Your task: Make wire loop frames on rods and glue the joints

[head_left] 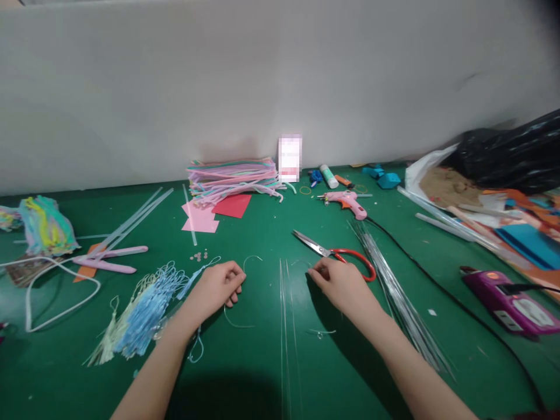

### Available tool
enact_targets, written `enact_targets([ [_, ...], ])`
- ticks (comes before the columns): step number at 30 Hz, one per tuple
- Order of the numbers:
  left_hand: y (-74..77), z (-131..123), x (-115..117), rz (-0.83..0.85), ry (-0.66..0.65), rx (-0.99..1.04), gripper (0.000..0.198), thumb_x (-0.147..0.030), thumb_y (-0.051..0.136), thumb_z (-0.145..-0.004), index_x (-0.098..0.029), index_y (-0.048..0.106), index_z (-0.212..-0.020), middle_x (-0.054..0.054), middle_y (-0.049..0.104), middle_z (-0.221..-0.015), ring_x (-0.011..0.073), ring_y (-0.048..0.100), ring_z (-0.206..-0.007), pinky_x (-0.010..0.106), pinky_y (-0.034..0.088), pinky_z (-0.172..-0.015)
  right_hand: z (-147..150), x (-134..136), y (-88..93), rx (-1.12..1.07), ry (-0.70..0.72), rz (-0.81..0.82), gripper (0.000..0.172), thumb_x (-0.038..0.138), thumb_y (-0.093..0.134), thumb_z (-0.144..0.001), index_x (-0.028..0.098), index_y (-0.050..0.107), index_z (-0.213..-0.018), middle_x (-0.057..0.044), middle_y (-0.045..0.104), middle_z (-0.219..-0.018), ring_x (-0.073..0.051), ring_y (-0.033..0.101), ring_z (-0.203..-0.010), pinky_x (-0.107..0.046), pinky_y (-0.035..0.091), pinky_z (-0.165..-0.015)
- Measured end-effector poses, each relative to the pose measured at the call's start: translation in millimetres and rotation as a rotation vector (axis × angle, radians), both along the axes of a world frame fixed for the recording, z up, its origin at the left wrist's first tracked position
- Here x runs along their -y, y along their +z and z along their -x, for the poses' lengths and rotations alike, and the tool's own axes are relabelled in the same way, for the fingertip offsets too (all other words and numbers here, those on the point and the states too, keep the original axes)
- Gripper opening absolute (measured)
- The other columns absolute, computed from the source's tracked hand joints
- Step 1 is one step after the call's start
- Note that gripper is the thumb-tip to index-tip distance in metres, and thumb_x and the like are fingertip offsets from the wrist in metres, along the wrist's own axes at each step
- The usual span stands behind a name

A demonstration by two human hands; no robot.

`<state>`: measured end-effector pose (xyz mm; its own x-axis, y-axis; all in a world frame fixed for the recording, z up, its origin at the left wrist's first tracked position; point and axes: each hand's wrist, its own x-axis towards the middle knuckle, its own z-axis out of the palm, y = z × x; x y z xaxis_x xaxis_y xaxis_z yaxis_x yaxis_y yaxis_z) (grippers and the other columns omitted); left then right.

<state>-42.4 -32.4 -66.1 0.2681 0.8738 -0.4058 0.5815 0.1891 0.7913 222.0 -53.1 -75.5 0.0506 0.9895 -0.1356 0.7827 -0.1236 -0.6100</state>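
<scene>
My left hand (217, 287) rests on the green table (262, 361) with its fingers curled, pinching a thin bent wire (251, 260) that loops away from the fingertips. My right hand (339, 281) lies closed a little to the right, its fingertips pinched near another fine wire on the table, which is too thin to make out clearly. Red-handled scissors (341, 254) lie just behind the right hand. Two straight thin wires (286, 326) run between my arms. A bunch of blue and cream tassels (137, 312) lies to the left of my left hand.
A pink glue gun (347, 202) lies behind the scissors, its black cord (437, 286) running right. A bundle of silver wires (394, 286) lies right of my right arm. A stack of pastel pipe cleaners (234, 178) stands at the wall, and a purple power strip (510, 300) at right.
</scene>
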Motion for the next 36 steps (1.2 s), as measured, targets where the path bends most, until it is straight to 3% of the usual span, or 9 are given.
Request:
enact_targets([
  [3,-3.2,-17,5,-0.059,-0.013,-0.05,0.018,-0.037,0.051,-0.085,-0.02,0.055,-0.081,-0.001,0.063,-0.063,0.014,0.058,-0.045,0.024,0.042,-0.044,5,1,-0.9,0.136,0.014,-0.013,0.018,0.032,0.052,-0.086,0.019,0.062,-0.078,-0.009,0.07,-0.069,-0.027,0.065,-0.068,-0.034,0.041,-0.058],
  [7,-5.2,-35,10,-0.203,-0.035,-0.133,0.018,-0.035,0.053,-0.085,-0.022,0.055,-0.072,-0.002,0.059,-0.054,0.0152,0.054,-0.045,0.026,0.036,-0.05,13,2,-2.5,0.138,0.051,-0.022,0.019,0.031,0.05,-0.089,0.018,0.064,-0.085,-0.01,0.071,-0.072,-0.026,0.065,-0.067,-0.034,0.041,-0.059],
  [14,-1.8,-31,10,-0.387,-0.047,-0.281,0.023,-0.04,0.055,-0.086,-0.022,0.062,-0.074,0.001,0.059,-0.057,0.0191,0.054,-0.057,0.028,0.035,-0.058,7,6,-1.1,0.071,0.079,-0.053,0.02,0.03,0.055,-0.086,0.018,0.066,-0.098,-0.007,0.07,-0.082,-0.023,0.065,-0.073,-0.034,0.047,-0.066],
  [16,1.9,-25,9,-0.415,-0.075,-0.297,0.023,-0.042,0.056,-0.086,-0.023,0.067,-0.081,0.003,0.065,-0.071,0.0223,0.059,-0.07,0.031,0.041,-0.067,1,9,-1.6,0.058,0.082,-0.091,0.024,0.03,0.057,-0.086,0.017,0.066,-0.104,-0.009,0.068,-0.094,-0.023,0.064,-0.08,-0.035,0.049,-0.07],
  [18,4.0,-17,8,-0.456,-0.176,-0.286,0.025,-0.045,0.06,-0.084,-0.025,0.069,-0.098,0.006,0.068,-0.104,0.0269,0.059,-0.101,0.037,0.042,-0.087,-2,14,-2.6,0.067,0.141,-0.133,0.029,0.03,0.059,-0.085,0.018,0.066,-0.11,-0.011,0.064,-0.104,-0.025,0.062,-0.091,-0.037,0.05,-0.078],
  [21,1.3,-8,5,-0.491,-0.4,-0.297,0.059,-0.057,0.064,-0.078,-0.032,0.055,-0.131,0.005,0.034,-0.154,0.0323,0.025,-0.141,0.049,0.019,-0.112,1,21,-5.2,0.114,0.283,-0.186,0.038,0.03,0.067,-0.08,0.024,0.066,-0.118,-0.012,0.058,-0.115,-0.029,0.054,-0.106,-0.044,0.046,-0.093],
  [24,-5.2,-7,5,-0.456,-0.535,-0.314,0.093,-0.071,0.065,-0.068,-0.036,0.032,-0.147,0.005,0.008,-0.161,0.0371,0.0,-0.146,0.06,-0.001,-0.113,6,23,-7.7,0.15,0.349,-0.2,0.045,0.035,0.071,-0.077,0.028,0.065,-0.122,-0.013,0.052,-0.123,-0.032,0.048,-0.113,-0.049,0.042,-0.098],
  [29,-13.2,-14,5,-0.457,-0.649,-0.274,0.115,-0.074,0.066,-0.063,-0.03,0.007,-0.153,0.01,0.009,-0.16,0.0377,0.0,-0.145,0.063,-0.013,-0.109,9,19,-9.7,0.147,0.372,-0.175,0.052,0.039,0.072,-0.076,0.027,0.063,-0.125,-0.014,0.048,-0.127,-0.033,0.045,-0.116,-0.051,0.04,-0.1],
  [36,-14.3,-21,6,-0.477,-0.684,-0.34,0.117,-0.079,0.058,-0.065,-0.027,0.002,-0.153,0.009,0.007,-0.16,0.034,-0.002,-0.146,0.06,-0.013,-0.11,13,21,-11.4,0.138,0.383,-0.178,0.062,0.042,0.077,-0.07,0.027,0.061,-0.128,-0.014,0.045,-0.131,-0.034,0.043,-0.118,-0.052,0.039,-0.101],
])
